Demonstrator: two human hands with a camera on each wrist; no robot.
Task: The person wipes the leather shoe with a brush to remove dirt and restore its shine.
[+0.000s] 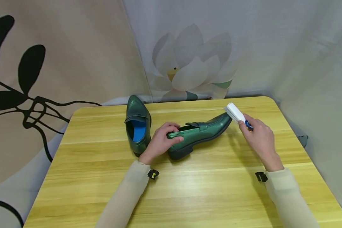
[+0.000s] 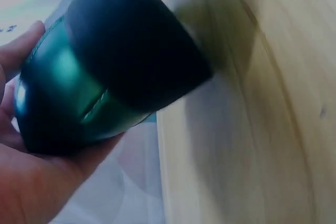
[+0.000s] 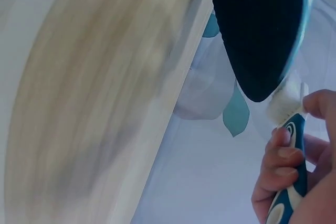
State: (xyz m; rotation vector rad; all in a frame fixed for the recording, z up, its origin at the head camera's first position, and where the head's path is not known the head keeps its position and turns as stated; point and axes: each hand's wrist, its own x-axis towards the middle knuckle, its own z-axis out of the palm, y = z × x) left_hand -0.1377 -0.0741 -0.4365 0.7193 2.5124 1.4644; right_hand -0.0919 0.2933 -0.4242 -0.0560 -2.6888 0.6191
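My left hand (image 1: 161, 139) grips the heel end of a dark green loafer (image 1: 199, 133), thumb on the near side and fingers at the opening. In the left wrist view the loafer's heel (image 2: 142, 40) faces the camera, tilted off the table. A white-bristled brush (image 1: 235, 112) with a blue and white handle (image 3: 293, 161) is held in my right hand (image 1: 257, 136), fingers curled round it. The bristles touch the loafer's toe. In the right wrist view the dark sole (image 3: 260, 30) is seen from below, its tip beside the bristles (image 3: 286, 99).
A second green loafer (image 1: 138, 126) with a blue insole stands left of my left hand, toe pointing to the back. Both are on a wooden table (image 1: 205, 190). Behind the table's back edge hangs a pale curtain (image 1: 259, 47) with a flower print.
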